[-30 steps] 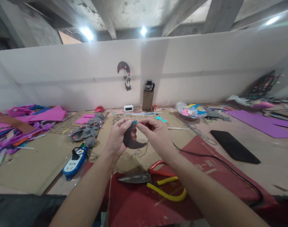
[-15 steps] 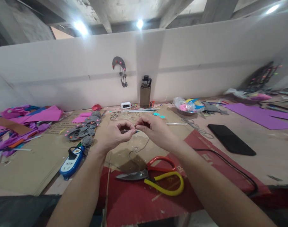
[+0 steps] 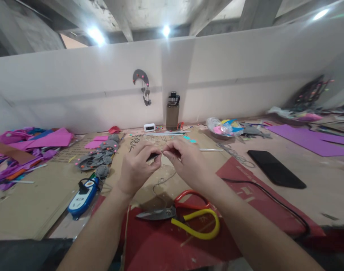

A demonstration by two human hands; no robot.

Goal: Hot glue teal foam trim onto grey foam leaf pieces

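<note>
Both my hands are raised over the cardboard at the middle of the table, fingertips meeting. My left hand (image 3: 138,165) is closed in a pinch on a small dark grey piece (image 3: 153,155), most of it hidden by the fingers. My right hand (image 3: 185,162) is also pinched, its thumb and forefinger touching the left fingertips; what it grips is too small to make out. A thin thread (image 3: 160,181) curls on the cardboard just below the hands. Scissors with a red and a yellow handle (image 3: 193,222) lie on the red sheet (image 3: 166,248) nearer to me.
A blue-white power strip (image 3: 83,194) lies at the left, beside a pile of grey cut pieces (image 3: 100,158) and pink foam sheets (image 3: 47,139). A black flat device (image 3: 275,169), a black cable (image 3: 273,195) and purple sheets (image 3: 310,141) are on the right. A bottle (image 3: 172,113) and a small clock (image 3: 149,127) stand by the wall.
The grey crescent piece, held up and plainly visible a second ago, is now turned and mostly hidden in my left fingers. Both hands have stayed pinched together and sunk slightly.
</note>
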